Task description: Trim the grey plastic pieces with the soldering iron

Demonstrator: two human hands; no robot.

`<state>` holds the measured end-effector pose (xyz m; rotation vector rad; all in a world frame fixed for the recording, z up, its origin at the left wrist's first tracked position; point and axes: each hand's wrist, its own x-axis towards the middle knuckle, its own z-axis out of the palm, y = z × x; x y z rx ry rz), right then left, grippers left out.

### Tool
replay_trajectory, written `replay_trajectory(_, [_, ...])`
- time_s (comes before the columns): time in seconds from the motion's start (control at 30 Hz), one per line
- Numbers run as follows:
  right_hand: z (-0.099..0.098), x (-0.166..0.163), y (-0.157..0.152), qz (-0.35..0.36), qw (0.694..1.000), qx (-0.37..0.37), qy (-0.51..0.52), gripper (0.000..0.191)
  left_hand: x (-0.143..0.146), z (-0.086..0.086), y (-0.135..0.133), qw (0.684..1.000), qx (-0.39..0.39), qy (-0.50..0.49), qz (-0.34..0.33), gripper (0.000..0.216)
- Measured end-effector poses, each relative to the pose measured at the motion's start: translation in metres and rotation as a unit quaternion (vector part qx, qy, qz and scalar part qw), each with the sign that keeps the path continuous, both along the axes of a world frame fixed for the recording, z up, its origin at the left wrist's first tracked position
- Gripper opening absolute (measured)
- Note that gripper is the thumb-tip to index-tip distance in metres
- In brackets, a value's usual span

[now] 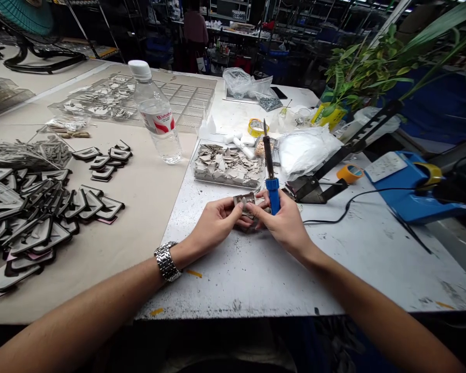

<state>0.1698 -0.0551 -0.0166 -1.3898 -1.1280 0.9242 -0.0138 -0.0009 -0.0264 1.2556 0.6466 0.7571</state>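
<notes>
Small brownish-grey piece, pinched between left hand and right hand just above the white-topped counter. Blue-handled soldering iron, tip upward, also clamped in the right hand.

Small part: mostly covered by the left hand and right hand; exact shape unclear.
Fan: top cut off, near the surface's far edge.
Black-rimmed pieces: pile cut off leftward, near the surface's front edge.
Background person: blurred, head indiscernible.
</notes>
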Motion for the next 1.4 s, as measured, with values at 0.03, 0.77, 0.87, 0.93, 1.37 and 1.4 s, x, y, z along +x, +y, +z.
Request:
replay_trajectory(0.03, [-0.0003, -0.0001, 0.0001, 0.004, 1.0, 0.0, 0.001, 0.05, -0.0002, -0.0002, -0.0001, 1.0, -0.001, 0.002, -0.001, 0.042])
replay_trajectory(0.77, [-0.0025, 0.0035, 0.0001, 0.053, 0.998, -0.02, 0.003, 0.054, -0.0009, -0.0026, 0.0011, 0.999, -0.031, 0.014, 0.01, 0.043])
replay_trajectory(0.87, [-0.004, 0.0034, 0.0005, 0.045, 0.999, -0.017, -0.003, 0.054, -0.001, -0.0034, 0.0014, 1.0, -0.028, 0.009, 0.007, 0.043])
replay_trajectory(0.93, [-0.0037, 0.0028, 0.0006, 0.041, 0.999, -0.02, 0.006, 0.053, -0.0011, -0.004, 0.0018, 1.0, -0.028, 0.011, 0.004, 0.043])
replay_trajectory(1.37, [0.002, 0.0024, 0.0016, 0.046, 0.995, -0.048, 0.073, 0.061, -0.0019, -0.0021, 0.0012, 1.0, -0.029, 0.004, 0.003, 0.039])
replay_trajectory(1.4, [0.0017, 0.0025, 0.0017, 0.048, 0.995, -0.047, 0.075, 0.061, -0.0019, -0.0023, 0.0014, 0.999, -0.032, 0.002, 0.003, 0.039])
